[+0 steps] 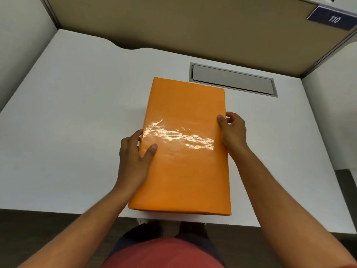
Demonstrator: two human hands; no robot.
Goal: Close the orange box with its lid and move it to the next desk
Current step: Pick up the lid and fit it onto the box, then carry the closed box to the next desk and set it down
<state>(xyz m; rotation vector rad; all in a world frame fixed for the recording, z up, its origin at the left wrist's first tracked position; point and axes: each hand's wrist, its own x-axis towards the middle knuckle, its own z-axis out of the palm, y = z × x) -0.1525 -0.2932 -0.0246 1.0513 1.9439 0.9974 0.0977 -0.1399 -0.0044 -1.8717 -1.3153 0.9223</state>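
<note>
The orange box [183,167] has its glossy lid on top and reaches from the middle of the white desk [67,113] to the desk's near edge. My left hand [133,157] grips its left side, thumb lying on the lid. At the opposite side my right hand [232,132] clasps the right edge, thumb on top and fingers down the side. Whether the box rests on the desk or hangs just above it cannot be told.
A grey cable hatch [233,79] is set into the desk behind the box. Beige partition walls [173,26] close off the back and left. A blue sign reading 110 [334,18] sits at the top right. Dark floor [29,229] lies below the desk's front edge.
</note>
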